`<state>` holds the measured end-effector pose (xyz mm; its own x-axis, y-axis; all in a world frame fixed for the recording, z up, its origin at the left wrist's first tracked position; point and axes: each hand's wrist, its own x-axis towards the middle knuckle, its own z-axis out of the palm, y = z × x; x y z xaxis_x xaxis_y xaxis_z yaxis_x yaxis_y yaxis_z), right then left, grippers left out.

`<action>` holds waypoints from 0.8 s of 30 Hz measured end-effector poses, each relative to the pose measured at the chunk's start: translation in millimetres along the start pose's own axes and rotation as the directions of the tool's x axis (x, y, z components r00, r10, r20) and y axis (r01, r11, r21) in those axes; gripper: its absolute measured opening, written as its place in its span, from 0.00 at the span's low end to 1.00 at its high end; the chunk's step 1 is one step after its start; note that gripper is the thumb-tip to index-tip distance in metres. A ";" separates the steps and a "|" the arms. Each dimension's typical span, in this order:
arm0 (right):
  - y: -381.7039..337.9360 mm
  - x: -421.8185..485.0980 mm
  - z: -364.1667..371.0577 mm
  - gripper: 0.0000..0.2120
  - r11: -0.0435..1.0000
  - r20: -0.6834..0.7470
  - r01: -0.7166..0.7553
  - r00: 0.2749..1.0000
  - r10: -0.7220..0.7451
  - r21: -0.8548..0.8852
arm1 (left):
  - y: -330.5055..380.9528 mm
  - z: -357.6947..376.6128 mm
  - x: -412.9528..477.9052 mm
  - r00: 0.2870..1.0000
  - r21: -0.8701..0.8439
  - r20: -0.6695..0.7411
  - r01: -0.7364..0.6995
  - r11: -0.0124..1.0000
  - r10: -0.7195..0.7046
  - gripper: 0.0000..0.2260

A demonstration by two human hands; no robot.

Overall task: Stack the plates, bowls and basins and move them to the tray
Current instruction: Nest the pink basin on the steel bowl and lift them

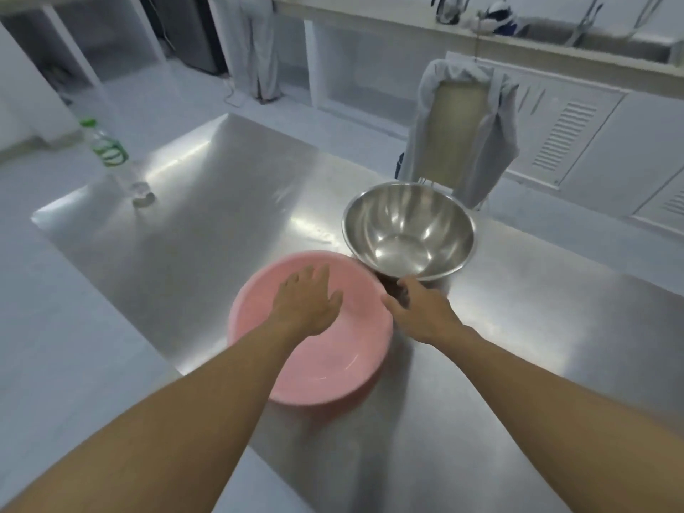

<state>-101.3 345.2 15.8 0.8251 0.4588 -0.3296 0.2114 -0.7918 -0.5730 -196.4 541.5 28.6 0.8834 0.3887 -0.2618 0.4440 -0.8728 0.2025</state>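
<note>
A pink plastic basin (325,368) sits on the steel table near its front left edge. Just behind and to its right is a shiny steel bowl (409,231), tilted, its near rim raised. My right hand (422,312) grips that near rim from below, fingers curled under it. My left hand (307,301) hovers over the pink basin with fingers spread, holding nothing. No tray is in view.
The steel table (207,231) fills the middle. A clear bottle with a green label (111,153) stands at its far left corner. A chair draped with grey cloth (462,124) stands beyond the far edge. A person's legs (255,50) show at the back counter.
</note>
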 end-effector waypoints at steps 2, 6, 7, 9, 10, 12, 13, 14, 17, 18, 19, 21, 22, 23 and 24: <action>-7.7 5.5 15.8 0.29 1.000 0.040 0.023 0.999 -0.022 -0.016 | -23.9 8.9 -6.2 0.996 0.015 0.007 0.089 0.996 -0.089 0.30; -19.1 14.0 41.4 0.28 0.996 0.049 0.050 0.998 -0.046 -0.078 | -65.3 21.7 -20.9 0.967 0.071 -0.025 0.255 0.964 -0.254 0.27; -20.5 15.9 46.0 0.27 0.995 0.044 0.055 0.998 -0.051 -0.083 | -73.2 23.6 -24.9 0.955 0.047 -0.016 0.296 0.954 -0.296 0.27; -22.7 19.4 53.4 0.26 0.994 0.032 0.070 0.997 -0.067 -0.085 | -85.6 27.6 -31.8 0.935 -0.038 0.021 0.356 0.934 -0.355 0.26; -24.2 20.8 56.2 0.25 0.994 0.026 0.073 0.997 -0.071 -0.080 | -90.2 29.4 -34.7 0.929 -0.078 0.030 0.369 0.926 -0.368 0.26; -29.4 22.8 61.8 0.26 0.996 0.013 0.071 0.997 -0.071 -0.062 | -98.0 30.2 -39.8 0.924 -0.118 0.003 0.381 0.917 -0.383 0.25; -31.9 23.4 64.2 0.27 0.996 0.009 0.076 0.997 -0.076 -0.050 | -101.1 29.0 -41.4 0.918 -0.129 -0.022 0.390 0.912 -0.396 0.24; -35.5 24.4 66.9 0.26 0.995 0.007 0.091 0.996 -0.091 -0.034 | -105.2 26.4 -42.8 0.910 -0.139 -0.047 0.404 0.904 -0.413 0.23; -48.4 28.4 68.6 0.25 0.989 -0.028 0.149 0.989 -0.148 0.018 | -117.1 15.4 -43.9 0.893 -0.136 -0.109 0.421 0.897 -0.436 0.22; -53.5 30.4 67.1 0.24 0.985 -0.052 0.172 0.984 -0.170 0.033 | -120.2 10.5 -43.4 0.890 -0.140 -0.129 0.420 0.897 -0.437 0.21; -58.6 32.7 64.9 0.24 0.980 -0.080 0.194 0.978 -0.190 0.048 | -122.6 5.1 -42.3 0.886 -0.144 -0.153 0.417 0.897 -0.437 0.21; -68.9 37.6 57.8 0.22 0.969 -0.134 0.231 0.967 -0.219 0.087 | -124.3 -7.5 -38.7 0.877 -0.153 -0.206 0.409 0.900 -0.434 0.21; -73.7 40.7 52.8 0.22 0.963 -0.163 0.248 0.960 -0.230 0.105 | -123.5 -14.5 -35.9 0.872 -0.157 -0.229 0.405 0.901 -0.432 0.22; -77.8 43.8 46.8 0.21 0.957 -0.192 0.264 0.952 -0.239 0.120 | -122.0 -21.8 -32.6 0.868 -0.159 -0.251 0.400 0.903 -0.429 0.22; -81.2 46.8 40.2 0.21 0.952 -0.220 0.279 0.944 -0.246 0.130 | -119.8 -29.1 -28.9 0.864 -0.159 -0.274 0.392 0.906 -0.422 0.22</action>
<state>-100.9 447.2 16.8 0.8420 0.5395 -0.0048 0.3632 -0.5733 -0.7344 -270.8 643.4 39.4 0.6172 0.7850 -0.0533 0.7725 -0.5917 0.2305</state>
